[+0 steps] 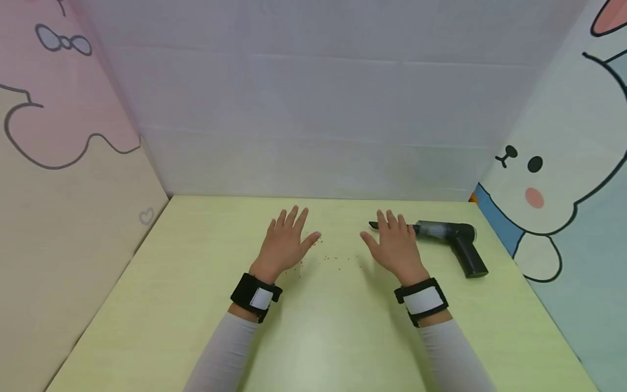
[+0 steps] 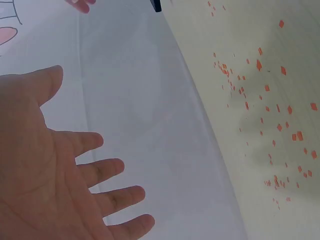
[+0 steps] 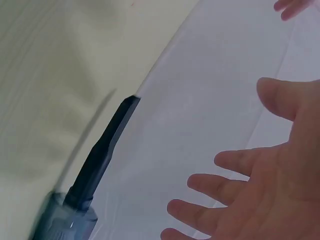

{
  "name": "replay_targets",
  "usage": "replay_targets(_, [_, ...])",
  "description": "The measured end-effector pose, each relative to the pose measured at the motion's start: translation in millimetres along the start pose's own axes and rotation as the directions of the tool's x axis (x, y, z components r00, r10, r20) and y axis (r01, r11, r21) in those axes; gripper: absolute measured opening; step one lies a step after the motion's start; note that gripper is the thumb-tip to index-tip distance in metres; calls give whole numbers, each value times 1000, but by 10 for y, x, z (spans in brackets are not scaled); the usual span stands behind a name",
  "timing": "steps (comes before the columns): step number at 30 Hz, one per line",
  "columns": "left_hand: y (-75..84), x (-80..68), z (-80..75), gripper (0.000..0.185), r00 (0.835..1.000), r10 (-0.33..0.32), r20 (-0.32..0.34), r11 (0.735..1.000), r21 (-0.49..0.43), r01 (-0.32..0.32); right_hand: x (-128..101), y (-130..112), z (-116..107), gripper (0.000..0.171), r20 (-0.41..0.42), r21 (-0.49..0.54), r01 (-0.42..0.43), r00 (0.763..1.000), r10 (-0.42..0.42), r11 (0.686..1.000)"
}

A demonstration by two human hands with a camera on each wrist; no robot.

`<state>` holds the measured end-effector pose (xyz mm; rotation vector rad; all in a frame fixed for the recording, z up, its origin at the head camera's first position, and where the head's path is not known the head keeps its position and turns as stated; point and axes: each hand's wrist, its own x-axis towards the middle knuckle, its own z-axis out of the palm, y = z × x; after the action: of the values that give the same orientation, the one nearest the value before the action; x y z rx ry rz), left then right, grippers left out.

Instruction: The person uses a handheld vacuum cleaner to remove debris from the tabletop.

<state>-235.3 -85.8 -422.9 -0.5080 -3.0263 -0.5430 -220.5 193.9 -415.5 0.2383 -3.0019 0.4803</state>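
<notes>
no readable text, labels or numbers anywhere.

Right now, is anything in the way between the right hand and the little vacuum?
Nothing visible is. The right hand hovers open just left of the handheld vacuum, whose nozzle pokes out past the fingertips. Only bare table lies between them. The orange crumbs sit on the other side, toward the left hand.

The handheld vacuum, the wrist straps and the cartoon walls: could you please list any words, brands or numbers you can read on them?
None can be read in any view.
Handheld vacuum: dark body, no legible label or brand.
Wrist straps: plain white patches, no print.
Side walls: only drawings, a rabbit on the right and a bow and a heart on the left, no lettering.
Table: scattered orange crumbs, no text.
</notes>
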Motion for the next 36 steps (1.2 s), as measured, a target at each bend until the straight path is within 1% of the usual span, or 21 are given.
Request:
replay_targets(5, [53,44,63,74,998,60,-37,998,29,-59,-31,420,-139,75,28,-12,-95,995,96,995])
replay_targets(10, [138,88,132,69,992,110,-66,992,74,-105,-85,877,-262,72,23,-27,-195,980,196,980])
replay_targets(14, [261,170,208,67,988,147,-48,982,128,-140,-151,1198,-347,72,25,-33,-264,964,265,964])
replay_targets(17, [386,263,274,65,984,178,-20,971,166,-172,-194,1371,-378,71,31,-44,-313,949,315,949])
replay_targets(20, [528,370,341,64,980,198,12,959,202,-196,-225,1478,-373,71,56,-41,-357,932,359,933])
replay_targets(24, [722,522,450,62,977,208,56,943,255,-215,-256,1546,-354,72,100,-32,-405,908,406,914])
replay_targets(28, [921,655,557,61,975,197,107,931,291,-220,-286,1581,-347,74,138,-34,-444,885,444,895])
replay_targets(30, [1016,704,609,61,973,190,128,926,305,-221,-302,1598,-342,75,149,-39,-455,878,455,890])
replay_targets(34, [1196,779,711,59,972,188,144,915,334,-227,-324,1634,-326,76,163,-42,-480,862,480,876])
replay_targets(36, [1274,807,771,58,971,195,141,904,359,-233,-324,1648,-317,76,165,-39,-498,852,498,866])
